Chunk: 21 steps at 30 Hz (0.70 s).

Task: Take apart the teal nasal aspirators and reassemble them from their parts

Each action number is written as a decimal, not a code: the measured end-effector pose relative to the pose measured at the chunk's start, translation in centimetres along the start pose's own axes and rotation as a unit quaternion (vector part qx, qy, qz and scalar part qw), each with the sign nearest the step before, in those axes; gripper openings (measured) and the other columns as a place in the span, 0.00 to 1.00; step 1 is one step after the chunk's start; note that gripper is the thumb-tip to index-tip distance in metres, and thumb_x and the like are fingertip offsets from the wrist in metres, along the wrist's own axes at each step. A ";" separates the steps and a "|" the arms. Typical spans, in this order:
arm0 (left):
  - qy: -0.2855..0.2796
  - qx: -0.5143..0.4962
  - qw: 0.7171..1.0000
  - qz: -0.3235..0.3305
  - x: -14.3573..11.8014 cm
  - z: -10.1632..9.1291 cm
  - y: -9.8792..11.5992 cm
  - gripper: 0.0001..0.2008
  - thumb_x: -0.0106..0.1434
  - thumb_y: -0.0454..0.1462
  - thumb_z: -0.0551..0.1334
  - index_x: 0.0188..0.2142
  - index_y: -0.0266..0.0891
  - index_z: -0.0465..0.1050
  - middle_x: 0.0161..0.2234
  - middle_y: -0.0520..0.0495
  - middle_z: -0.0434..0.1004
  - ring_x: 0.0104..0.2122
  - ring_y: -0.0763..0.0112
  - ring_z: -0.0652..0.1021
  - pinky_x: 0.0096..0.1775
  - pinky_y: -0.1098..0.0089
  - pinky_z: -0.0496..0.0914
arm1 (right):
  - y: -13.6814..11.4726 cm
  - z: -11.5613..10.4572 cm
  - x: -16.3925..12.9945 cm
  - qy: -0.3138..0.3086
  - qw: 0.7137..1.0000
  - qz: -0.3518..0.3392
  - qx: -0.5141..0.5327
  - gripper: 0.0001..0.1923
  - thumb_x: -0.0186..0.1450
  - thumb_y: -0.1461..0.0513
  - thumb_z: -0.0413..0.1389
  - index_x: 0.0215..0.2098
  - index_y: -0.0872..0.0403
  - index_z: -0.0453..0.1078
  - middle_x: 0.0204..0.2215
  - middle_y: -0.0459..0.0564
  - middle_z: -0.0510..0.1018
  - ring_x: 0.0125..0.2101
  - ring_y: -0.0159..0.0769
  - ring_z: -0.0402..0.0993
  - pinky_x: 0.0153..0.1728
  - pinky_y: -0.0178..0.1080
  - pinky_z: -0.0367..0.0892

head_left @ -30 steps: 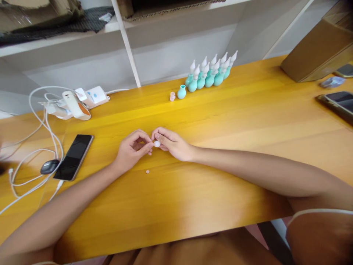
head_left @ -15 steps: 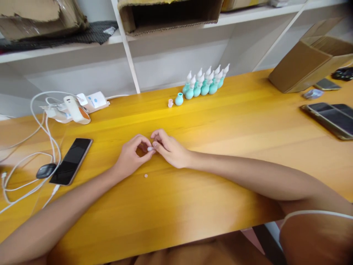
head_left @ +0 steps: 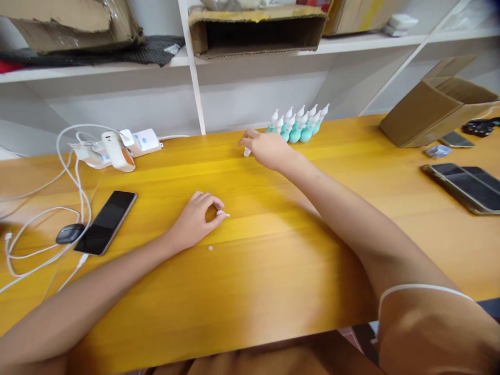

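Note:
My left hand (head_left: 194, 221) rests on the yellow wooden table (head_left: 273, 271) and pinches a small white piece (head_left: 223, 213) between thumb and forefinger. A tiny pale disc (head_left: 210, 248) lies just in front of it. My right hand (head_left: 267, 148) is stretched to the back of the table, its fingertips at a small pink piece (head_left: 247, 152). It is right beside a cluster of teal bulbs with white tips (head_left: 300, 127). The single teal bulb that stood by the pink piece is hidden behind this hand.
A black phone (head_left: 105, 221), a dark oval case (head_left: 70, 233), white cables and a power strip with chargers (head_left: 117, 148) lie at the left. A cardboard box (head_left: 425, 112) and more phones (head_left: 461, 179) sit at the right. Shelving rises behind the table.
My right hand left the white piece and moved away to the back, up to the pink piece by the bulbs. My left hand stays put, keeping the white piece.

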<state>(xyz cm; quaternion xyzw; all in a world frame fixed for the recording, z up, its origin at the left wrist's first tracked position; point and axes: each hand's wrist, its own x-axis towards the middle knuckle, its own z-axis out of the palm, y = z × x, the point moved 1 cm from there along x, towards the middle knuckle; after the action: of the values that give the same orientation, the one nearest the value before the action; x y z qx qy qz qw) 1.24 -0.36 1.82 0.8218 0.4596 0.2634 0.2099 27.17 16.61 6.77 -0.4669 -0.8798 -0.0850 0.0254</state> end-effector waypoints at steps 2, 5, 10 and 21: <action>0.004 -0.010 1.000 -0.010 0.0 0.0 -0.1 0.03 0.74 0.38 0.64 0.46 0.43 0.75 0.44 0.47 0.82 0.49 0.58 0.77 0.55 0.56 0.73 | -0.4 0.2 0.1 -0.022 1.000 0.008 -0.018 0.22 0.78 0.69 0.47 0.62 0.57 0.77 0.62 0.64 0.77 0.43 0.42 0.79 0.39 0.40 0.59; 0.003 -0.021 1.000 -0.019 -0.1 -0.1 -0.4 0.08 0.68 0.32 0.62 0.46 0.42 0.74 0.46 0.46 0.81 0.49 0.57 0.77 0.55 0.55 0.73 | -0.3 1.0 0.3 -0.026 1.000 0.007 -0.016 0.18 0.79 0.68 0.50 0.59 0.59 0.79 0.57 0.66 0.79 0.44 0.43 0.80 0.42 0.40 0.61; 0.005 -0.042 0.998 -0.036 0.0 -0.2 -0.6 0.12 0.64 0.29 0.60 0.45 0.42 0.74 0.45 0.46 0.80 0.49 0.57 0.78 0.55 0.53 0.74 | 0.4 2.2 0.0 0.003 0.999 -0.040 0.000 0.17 0.78 0.66 0.50 0.55 0.60 0.80 0.50 0.66 0.83 0.40 0.42 0.78 0.38 0.40 0.61; -0.007 -0.073 0.994 -0.083 1.0 -2.1 -2.0 0.08 0.61 0.32 0.60 0.40 0.42 0.73 0.36 0.49 0.79 0.36 0.66 0.79 0.41 0.65 0.74 | -3.8 0.1 -6.8 -0.100 0.935 -0.166 0.295 0.04 0.68 0.67 0.58 0.38 0.54 0.74 0.37 0.47 0.82 0.34 0.33 0.73 0.37 0.36 0.61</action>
<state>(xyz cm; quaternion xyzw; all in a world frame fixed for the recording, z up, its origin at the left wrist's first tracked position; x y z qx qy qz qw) -0.92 1.72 2.53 0.7648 0.5048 0.2722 0.2934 27.91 8.99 5.33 -0.2918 -0.9282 0.2230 0.0593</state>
